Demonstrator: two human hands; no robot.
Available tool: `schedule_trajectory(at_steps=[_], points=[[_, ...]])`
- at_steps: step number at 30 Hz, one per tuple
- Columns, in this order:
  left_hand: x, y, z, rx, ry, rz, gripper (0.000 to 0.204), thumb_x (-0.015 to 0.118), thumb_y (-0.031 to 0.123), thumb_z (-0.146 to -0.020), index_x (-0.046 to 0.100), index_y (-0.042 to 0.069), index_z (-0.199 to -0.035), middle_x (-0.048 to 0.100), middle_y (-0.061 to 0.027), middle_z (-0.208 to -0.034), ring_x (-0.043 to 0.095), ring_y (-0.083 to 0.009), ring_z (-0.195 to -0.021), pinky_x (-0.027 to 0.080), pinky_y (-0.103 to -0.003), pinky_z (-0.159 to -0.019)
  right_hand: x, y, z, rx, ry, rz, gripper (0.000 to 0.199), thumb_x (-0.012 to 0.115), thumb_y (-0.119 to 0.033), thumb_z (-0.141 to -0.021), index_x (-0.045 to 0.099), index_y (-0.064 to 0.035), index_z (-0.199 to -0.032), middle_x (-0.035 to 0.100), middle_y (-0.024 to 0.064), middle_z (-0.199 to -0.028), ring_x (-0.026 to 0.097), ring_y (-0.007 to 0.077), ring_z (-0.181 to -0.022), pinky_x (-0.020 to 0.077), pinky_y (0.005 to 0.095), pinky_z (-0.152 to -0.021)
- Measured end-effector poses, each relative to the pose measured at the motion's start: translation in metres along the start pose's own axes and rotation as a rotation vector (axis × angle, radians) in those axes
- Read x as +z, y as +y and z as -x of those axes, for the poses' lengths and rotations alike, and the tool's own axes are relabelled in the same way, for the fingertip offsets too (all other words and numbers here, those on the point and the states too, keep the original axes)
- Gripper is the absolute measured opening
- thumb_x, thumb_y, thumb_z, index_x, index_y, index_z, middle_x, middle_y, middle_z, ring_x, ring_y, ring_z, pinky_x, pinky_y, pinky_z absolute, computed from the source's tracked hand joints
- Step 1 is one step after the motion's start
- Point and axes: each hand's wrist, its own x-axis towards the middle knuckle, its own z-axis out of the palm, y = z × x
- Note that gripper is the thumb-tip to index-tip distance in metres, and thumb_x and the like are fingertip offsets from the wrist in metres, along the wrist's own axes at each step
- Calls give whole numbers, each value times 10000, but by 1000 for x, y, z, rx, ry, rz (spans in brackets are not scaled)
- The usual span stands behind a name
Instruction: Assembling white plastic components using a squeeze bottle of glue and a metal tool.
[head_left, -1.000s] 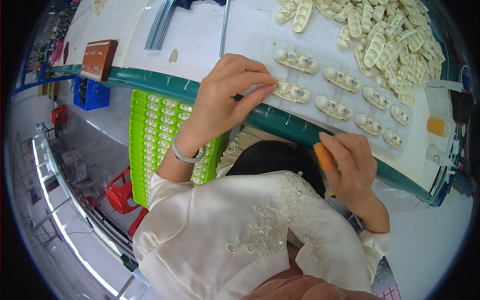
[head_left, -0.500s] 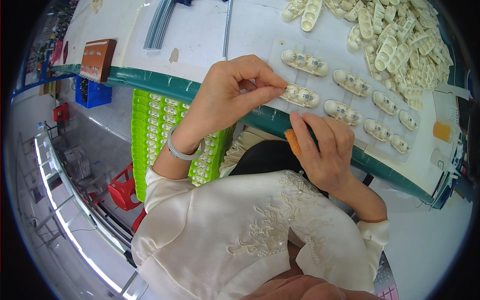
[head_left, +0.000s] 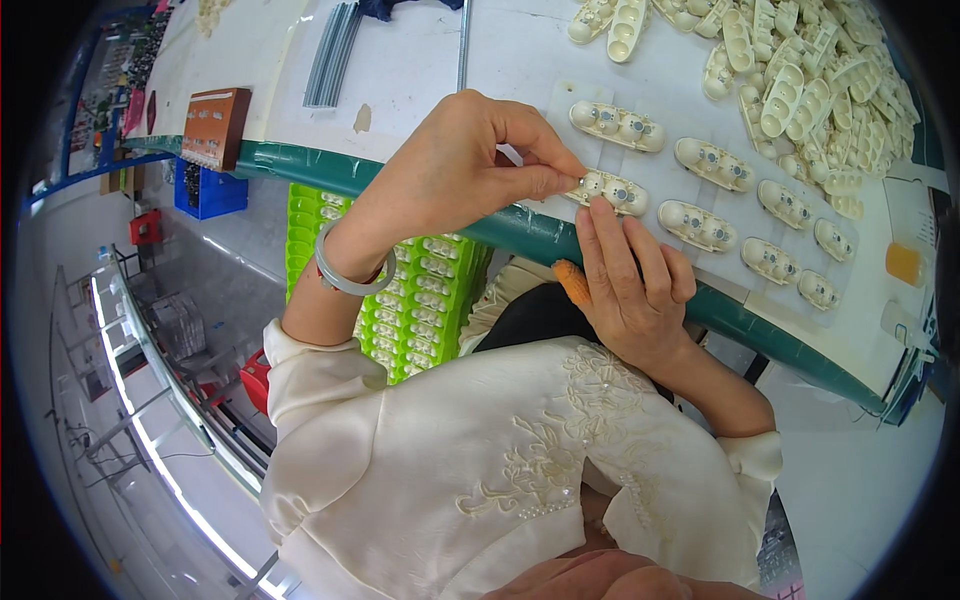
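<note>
A cream plastic shell (head_left: 622,197) with round dark metal pieces in it lies at the left end of the near row on a pale, translucent board (head_left: 655,170). My left hand (head_left: 475,165) pinches thumb and forefinger together at the shell's left end; whatever is between the tips is too small to make out. Against the shell's near edge rest the fingertips of my right hand (head_left: 635,285), its fingers stretched out. An orange finger cover (head_left: 572,283) sits on its thumb. Several similar shells (head_left: 698,226) stand in two rows to the right.
Loose cream shells (head_left: 800,90) are heaped at the far right. Grey rods (head_left: 333,55) and a brown block (head_left: 215,127) lie farther left. Below the green table edge (head_left: 300,165) stands a bright green tray (head_left: 400,350) of filled shells. A blue bin (head_left: 210,190) is beyond.
My right fingers have moved up onto the shell's near edge. My left hand keeps its pinch at the shell's left end. The whole view has shifted slightly.
</note>
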Motion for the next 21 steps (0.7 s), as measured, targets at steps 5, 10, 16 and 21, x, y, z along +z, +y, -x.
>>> schedule_trajectory(at_steps=[5,10,16,21], points=[[-1,1,-3,-14,-20,-20,130,658,-38,-767,678,-24,-895,635,-50,-839,597,-92,-751,492,-200,-655,0,0,-1,-15,-13,0,397,592,-342,-836,623,-71,-1125,550,13,-1233,482,140,-1101,273,331,-939],[-4,2,-5,-21,-36,-57,120,666,-21,-769,682,-20,-887,643,-40,-783,587,-79,-699,477,-197,-636,0,0,-1,-25,-16,5,392,586,-338,-839,625,-70,-1123,550,17,-1234,488,137,-1113,266,333,-959],[-10,4,-11,9,-109,-46,117,674,-9,-772,683,-17,-888,647,-36,-781,580,-74,-685,473,-195,-630,2,1,-1,-30,-8,29,384,579,-336,-841,627,-74,-1118,551,11,-1234,494,137,-1107,270,329,-963],[-12,5,-13,-13,-154,-50,110,683,10,-777,683,-18,-884,652,-42,-797,592,-81,-700,483,-203,-645,1,0,0,-15,-17,1,382,571,-330,-849,609,-88,-1143,552,11,-1239,498,137,-1105,276,327,-961]])
